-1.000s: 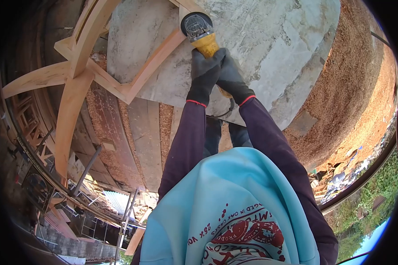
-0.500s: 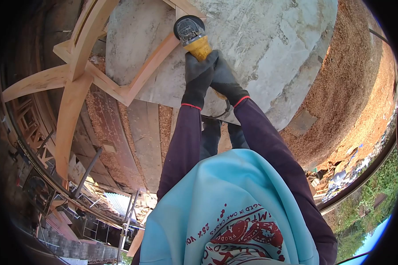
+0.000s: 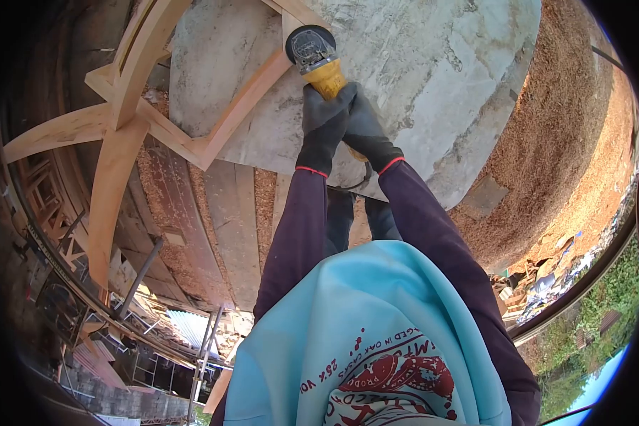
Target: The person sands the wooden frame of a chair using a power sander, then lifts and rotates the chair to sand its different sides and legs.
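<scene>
Both hands wear dark gloves with red cuffs and are wrapped round a yellow angle grinder (image 3: 324,77), close together. My left hand (image 3: 324,122) grips it just behind the metal head, and my right hand (image 3: 366,122) holds the body beside and behind it. The grinder's round dark disc (image 3: 309,44) is at the top, by the upper end of a curved pale wooden piece (image 3: 245,101). Whether disc and wood touch, I cannot tell. Beneath them lies a worn grey tabletop (image 3: 433,92).
A joined frame of curved wooden legs (image 3: 121,153) stands at the left. Sawdust (image 3: 547,156) covers the ground at the right, and planks (image 3: 231,213) lie below the table. A black cord (image 3: 355,186) hangs at the table's near edge.
Both hands and the grinder have shifted slightly to the right. The wooden pieces have not moved.
</scene>
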The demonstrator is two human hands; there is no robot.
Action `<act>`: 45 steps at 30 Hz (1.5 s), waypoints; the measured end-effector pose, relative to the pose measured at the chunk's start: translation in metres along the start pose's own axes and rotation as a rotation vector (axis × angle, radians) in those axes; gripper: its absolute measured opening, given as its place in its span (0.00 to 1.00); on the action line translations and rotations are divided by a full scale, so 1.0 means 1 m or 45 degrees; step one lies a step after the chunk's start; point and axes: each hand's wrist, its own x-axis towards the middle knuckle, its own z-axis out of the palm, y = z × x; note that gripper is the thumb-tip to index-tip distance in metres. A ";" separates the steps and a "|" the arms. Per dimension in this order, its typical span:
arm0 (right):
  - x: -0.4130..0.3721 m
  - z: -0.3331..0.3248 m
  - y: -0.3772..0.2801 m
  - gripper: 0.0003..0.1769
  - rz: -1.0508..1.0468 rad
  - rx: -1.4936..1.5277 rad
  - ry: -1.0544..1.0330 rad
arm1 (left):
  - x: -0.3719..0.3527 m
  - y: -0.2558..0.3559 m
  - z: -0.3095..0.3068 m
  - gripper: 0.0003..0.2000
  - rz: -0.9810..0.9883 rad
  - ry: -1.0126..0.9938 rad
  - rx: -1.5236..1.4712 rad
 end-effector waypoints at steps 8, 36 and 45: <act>-0.003 0.013 0.010 0.35 -0.031 0.095 -0.032 | -0.005 0.009 -0.008 0.27 -0.039 0.060 0.088; -0.012 0.009 -0.023 0.33 0.062 -0.365 -0.191 | -0.017 0.006 -0.024 0.26 -0.065 0.156 -0.138; 0.006 -0.013 -0.012 0.32 0.064 -0.104 -0.094 | -0.005 0.015 0.002 0.32 -0.074 0.161 0.122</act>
